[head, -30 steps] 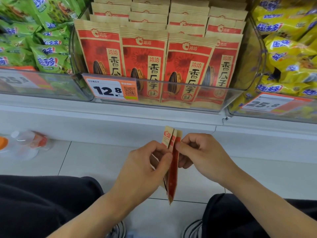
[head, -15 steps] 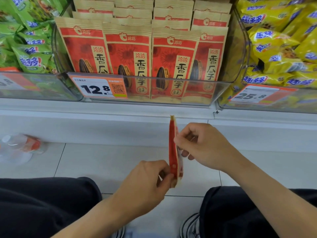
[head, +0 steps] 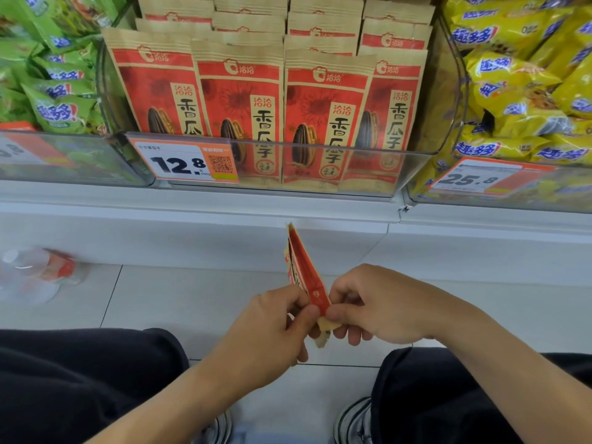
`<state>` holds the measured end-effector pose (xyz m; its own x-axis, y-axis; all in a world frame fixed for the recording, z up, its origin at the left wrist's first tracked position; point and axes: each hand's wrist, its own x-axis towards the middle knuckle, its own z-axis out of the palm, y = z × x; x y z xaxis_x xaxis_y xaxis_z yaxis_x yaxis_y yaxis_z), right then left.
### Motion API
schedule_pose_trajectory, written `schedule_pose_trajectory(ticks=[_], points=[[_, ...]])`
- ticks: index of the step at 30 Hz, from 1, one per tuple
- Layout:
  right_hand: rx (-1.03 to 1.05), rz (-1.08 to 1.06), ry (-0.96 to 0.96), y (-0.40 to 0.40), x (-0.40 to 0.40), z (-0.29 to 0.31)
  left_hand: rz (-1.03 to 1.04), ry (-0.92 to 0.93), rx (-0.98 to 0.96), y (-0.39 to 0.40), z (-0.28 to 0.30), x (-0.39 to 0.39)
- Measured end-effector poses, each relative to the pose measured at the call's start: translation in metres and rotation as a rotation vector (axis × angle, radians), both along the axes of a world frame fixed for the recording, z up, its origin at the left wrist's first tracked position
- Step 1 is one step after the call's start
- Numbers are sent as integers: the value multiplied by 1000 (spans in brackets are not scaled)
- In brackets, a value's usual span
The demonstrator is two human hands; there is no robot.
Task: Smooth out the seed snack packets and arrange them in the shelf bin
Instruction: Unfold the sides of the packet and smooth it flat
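Both hands have slid to the lower end of the seed packet (head: 307,273), which now leans back toward the shelf instead of standing upright. Nearest, dark trouser knees frame pale floor tiles. Above them the left hand (head: 272,328) and right hand (head: 378,306) each pinch the thin red-and-kraft packet, seen edge-on, at its bottom end, fingers curled around it. Farther back, at left, a clear plastic bottle (head: 35,270) lies on the floor. Beyond, on the white shelf, a clear-walled bin (head: 320,168) holds rows of flat, upright red seed packets (head: 237,100), with a price tag (head: 185,161) reading 12.8. Neighbouring bins hold crinkly green bags (head: 57,88) at left and yellow bags (head: 519,78) at right.
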<state>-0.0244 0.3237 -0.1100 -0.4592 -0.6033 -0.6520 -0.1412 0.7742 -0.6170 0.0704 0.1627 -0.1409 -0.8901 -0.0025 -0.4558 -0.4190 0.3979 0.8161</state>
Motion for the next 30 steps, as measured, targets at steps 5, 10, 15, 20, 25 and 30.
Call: schedule_pose_trajectory(ticks=[5, 10, 15, 20, 25, 30], points=[[-16, 91, 42, -5, 6, 3, 266, -205, 88, -2, 2, -3], [-40, 189, 14, -17, 26, -1, 350, -332, 299, 0, 5, -4], [31, 237, 31, -23, 39, -6, 304, -293, 127, 11, -18, 6], [219, 99, 198, -11, 15, -8, 356, -205, 107, 8, -21, 2], [235, -178, 304, -2, -11, -7, 405, -191, 205, 5, -17, -2], [-166, -507, 54, -7, -15, -2, 522, -159, 200, 6, -15, -5]])
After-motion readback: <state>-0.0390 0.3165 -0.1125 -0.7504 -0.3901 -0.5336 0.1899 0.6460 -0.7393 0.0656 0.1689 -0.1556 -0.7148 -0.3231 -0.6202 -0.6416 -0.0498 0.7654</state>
